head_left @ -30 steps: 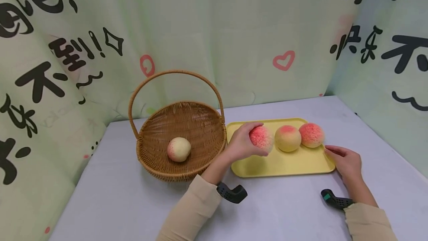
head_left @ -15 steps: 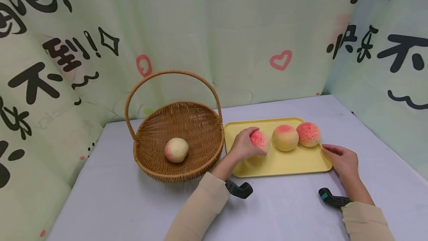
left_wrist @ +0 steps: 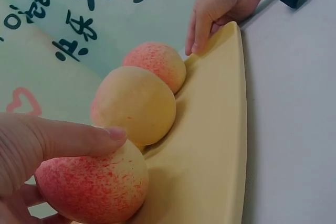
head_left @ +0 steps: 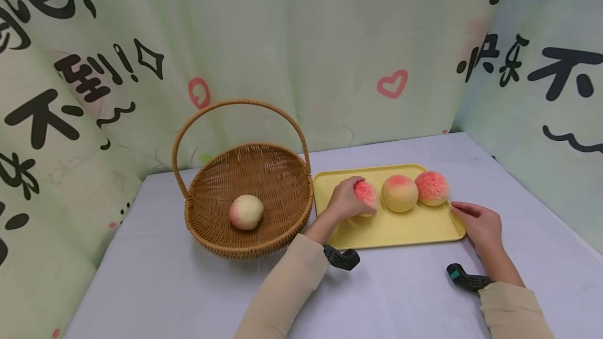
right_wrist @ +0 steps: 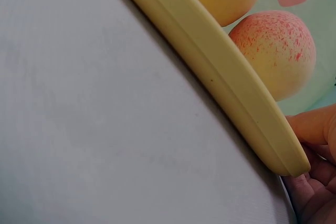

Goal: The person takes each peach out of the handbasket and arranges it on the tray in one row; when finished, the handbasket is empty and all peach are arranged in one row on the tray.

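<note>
Your left hand (head_left: 348, 200) grips the pink peach (head_left: 366, 195), thumb across one side and fingers curled round the other, parted only by the fruit's width. That peach is at the left part of the tray (head_left: 400, 229); you cannot tell from here whether its underside touches the tray. Your right hand (head_left: 482, 224) pinches the tray's right end near the front corner, thumb above the edge, fingers below.

The hold on the pink peach looks secure, but the fruit is round: if your thumb slackens before the fruit is settled, it could roll. The yellow peach (head_left: 399, 193) sits just beside it, so a sideways nudge would probably pass into that one and on to the end peach (head_left: 432, 188). The end peach is close to the rim and likeliest to go over, since that rim looks low.

Your right hand carries its own risk: lifting or tugging that corner would tilt the tray and set all three loose. Your left wrist is near the basket (head_left: 282, 187), so a careless swing could knock it and roll the pale peach (head_left: 246, 212) inside.
</note>
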`<state>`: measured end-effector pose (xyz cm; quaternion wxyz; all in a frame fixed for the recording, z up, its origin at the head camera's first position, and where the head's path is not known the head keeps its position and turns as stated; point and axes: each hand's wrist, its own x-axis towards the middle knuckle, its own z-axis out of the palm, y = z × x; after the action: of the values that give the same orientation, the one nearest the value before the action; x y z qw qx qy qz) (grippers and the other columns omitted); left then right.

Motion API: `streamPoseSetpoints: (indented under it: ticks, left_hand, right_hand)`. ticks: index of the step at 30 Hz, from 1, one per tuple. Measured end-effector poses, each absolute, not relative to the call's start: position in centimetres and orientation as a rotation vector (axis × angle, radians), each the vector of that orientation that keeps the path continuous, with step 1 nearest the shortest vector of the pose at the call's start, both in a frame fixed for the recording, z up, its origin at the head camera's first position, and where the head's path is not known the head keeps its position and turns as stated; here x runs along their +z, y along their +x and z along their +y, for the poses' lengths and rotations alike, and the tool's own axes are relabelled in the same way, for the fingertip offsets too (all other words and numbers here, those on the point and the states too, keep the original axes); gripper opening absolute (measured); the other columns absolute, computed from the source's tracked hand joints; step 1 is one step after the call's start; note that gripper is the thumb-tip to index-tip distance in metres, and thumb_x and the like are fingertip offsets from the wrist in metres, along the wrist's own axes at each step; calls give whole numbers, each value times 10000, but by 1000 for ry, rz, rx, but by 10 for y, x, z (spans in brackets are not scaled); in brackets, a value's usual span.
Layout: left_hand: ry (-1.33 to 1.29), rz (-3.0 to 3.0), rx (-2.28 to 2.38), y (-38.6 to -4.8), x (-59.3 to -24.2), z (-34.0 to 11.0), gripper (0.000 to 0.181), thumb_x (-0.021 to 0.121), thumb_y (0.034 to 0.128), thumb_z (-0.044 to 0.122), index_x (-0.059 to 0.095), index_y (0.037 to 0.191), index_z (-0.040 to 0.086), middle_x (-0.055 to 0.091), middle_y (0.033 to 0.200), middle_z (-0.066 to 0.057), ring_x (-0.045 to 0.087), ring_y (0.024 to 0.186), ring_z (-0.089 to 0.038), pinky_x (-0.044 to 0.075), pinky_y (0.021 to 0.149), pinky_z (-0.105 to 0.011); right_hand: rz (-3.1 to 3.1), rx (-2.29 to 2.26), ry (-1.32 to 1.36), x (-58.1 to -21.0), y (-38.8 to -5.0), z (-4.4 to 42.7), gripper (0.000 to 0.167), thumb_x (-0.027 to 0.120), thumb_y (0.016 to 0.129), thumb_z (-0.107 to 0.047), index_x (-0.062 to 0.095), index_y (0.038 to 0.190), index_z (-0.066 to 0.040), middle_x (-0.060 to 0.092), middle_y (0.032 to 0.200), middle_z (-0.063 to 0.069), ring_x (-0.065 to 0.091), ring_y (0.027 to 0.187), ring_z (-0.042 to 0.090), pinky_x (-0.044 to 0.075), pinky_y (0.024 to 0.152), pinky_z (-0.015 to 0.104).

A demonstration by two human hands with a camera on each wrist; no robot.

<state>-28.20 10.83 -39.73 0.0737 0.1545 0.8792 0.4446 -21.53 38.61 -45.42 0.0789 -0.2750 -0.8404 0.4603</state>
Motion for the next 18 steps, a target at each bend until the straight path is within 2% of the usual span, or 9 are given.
streamPoseSetpoints:
  ticks: [4, 18]
  left_hand:
    - [446, 2647, 1379, -282, -403, 110, 765, 876, 590, 187, 530, 1269, 118, 552, 1179, -35, 520, 1029, -161, 430, 843, -259]
    - [390, 2732, 1497, -279, -413, 130, 806, 871, 593, 186, 492, 1297, 85, 520, 1216, -43, 476, 1101, -209, 431, 870, -291]
  right_hand:
    - [-2515, 1385, -819, -456, -215, 387, 519, 519, 923, -353, 501, 1293, 10, 473, 1293, 217, 419, 1157, 321, 443, 879, 369]
    - [-2488, 1393, -806, -456, -214, 385, 499, 524, 924, -338, 515, 1277, 14, 490, 1273, 207, 443, 1117, 289, 446, 700, 151]
